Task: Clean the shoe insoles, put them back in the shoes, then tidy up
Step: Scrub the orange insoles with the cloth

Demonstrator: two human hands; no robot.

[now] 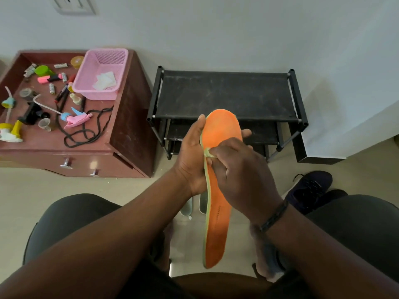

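Orange foam fills my view: the insole (218,190) stands lengthwise between my hands, toe end up and away from me, heel end down between my knees. My left hand (192,156) cradles it from behind, thumb on the near edge and fingertips peeking past the far edge. My right hand (241,175) is curled round a small pale wipe (207,152), pressing it against the insole's left rim about midway along.

To do this step well, I reckon I should keep the left hand firm behind the foam so it does not buckle, then draw the wipe in long strokes from toe to heel, working the greenish edge as well as the orange face, and turn the wipe as it soils.

Dark lettering runs along the insole near the heel; too blurred to read.

Further out, a dark shoe (311,188) sits on the floor by my right knee, and the ends of two pale items show on the floor just behind the insole; I cannot tell what they are. Beyond the insole stands a black shoe rack (226,93). At the left is the desk (129,117), with a pink basket (101,72) at its far right corner holding white wipes, a pink spray head (75,119) and a black lace (86,134) toward the near edge
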